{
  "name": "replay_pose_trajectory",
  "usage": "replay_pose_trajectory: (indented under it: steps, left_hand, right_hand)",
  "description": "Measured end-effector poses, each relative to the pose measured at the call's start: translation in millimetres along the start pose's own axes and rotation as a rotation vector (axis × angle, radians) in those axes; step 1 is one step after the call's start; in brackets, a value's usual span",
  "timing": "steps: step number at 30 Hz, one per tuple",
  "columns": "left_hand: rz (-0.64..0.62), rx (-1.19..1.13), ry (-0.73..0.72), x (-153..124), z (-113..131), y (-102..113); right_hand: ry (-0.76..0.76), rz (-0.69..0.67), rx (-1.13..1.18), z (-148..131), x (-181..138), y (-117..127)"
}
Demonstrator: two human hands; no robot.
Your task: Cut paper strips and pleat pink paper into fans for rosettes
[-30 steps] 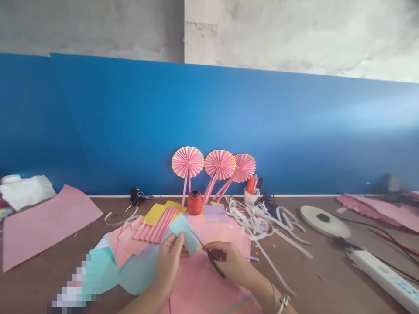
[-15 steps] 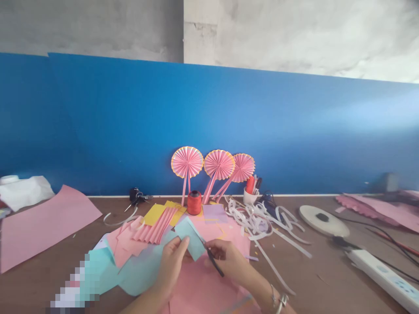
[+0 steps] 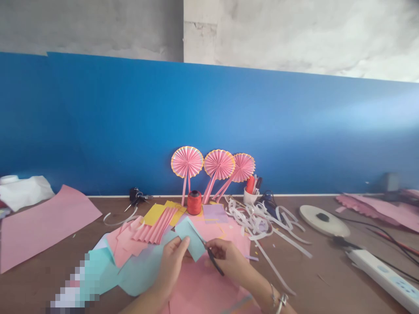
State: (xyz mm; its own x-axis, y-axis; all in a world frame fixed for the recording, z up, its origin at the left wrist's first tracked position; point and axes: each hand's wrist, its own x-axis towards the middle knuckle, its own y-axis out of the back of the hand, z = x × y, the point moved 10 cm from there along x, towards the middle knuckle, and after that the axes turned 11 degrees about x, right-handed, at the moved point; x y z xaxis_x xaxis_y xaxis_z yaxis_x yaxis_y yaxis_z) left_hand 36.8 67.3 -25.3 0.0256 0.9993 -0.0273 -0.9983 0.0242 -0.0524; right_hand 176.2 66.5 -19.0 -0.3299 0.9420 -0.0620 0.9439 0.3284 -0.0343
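My left hand pinches a light blue paper piece and holds it up over the pink sheets. My right hand is closed round black scissors, whose blades reach the right edge of the blue piece. A larger light blue sheet lies under my left wrist. A pleated pink paper strip lies just beyond my hands.
Three pink paper fans lean on the blue wall behind a red thread spool. White paper strips, a white cup of pens, a round white disc, a power strip and a big pink sheet lie on the brown table.
The blue piece has shifted slightly to the right between my hands and the scissors have moved a little along its edge. Since half a second ago almost nothing moved.
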Motion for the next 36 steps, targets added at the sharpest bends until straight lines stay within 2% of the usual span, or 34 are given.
replay_pose_trajectory:
  steps: [15,28,36]
  left_hand:
    - [0.004,0.007,0.01,-2,4,0]
    - [-0.094,-0.037,-0.031,-4,8,-13]
    - [-0.093,-0.04,-0.02,-4,5,-13]
  right_hand:
    - [0.04,0.014,-0.105,-5,-1,3]
    - [0.029,0.009,-0.039,-4,2,1]
    - [0.023,0.029,-0.044,-4,-1,3]
